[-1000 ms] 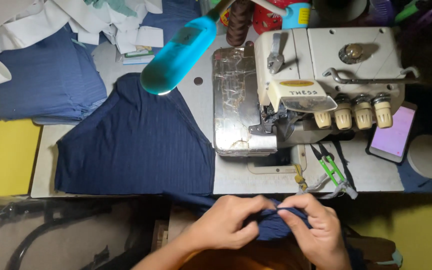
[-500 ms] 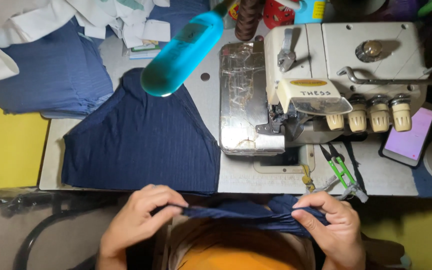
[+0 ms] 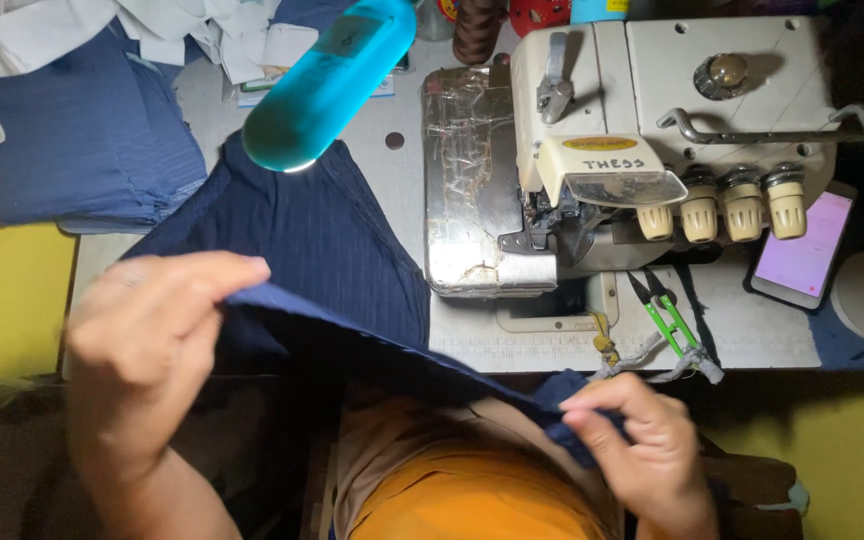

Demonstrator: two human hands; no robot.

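Both hands pinch one navy cloth edge — left hand [image 3: 152, 340] at ten o'clock, right hand [image 3: 642, 440] at four — stretching the navy fabric [image 3: 332, 250] taut before the overlock machine [image 3: 592, 150].

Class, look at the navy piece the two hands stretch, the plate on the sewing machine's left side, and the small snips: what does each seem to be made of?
Navy piece: woven or knit cloth, matte, faintly pinstriped; it drapes and folds between the left hand and right hand.
Plate: bare metal, shiny but scratched and worn.
Snips: dark metal blades, probably steel, with glossy green handles that look plastic.
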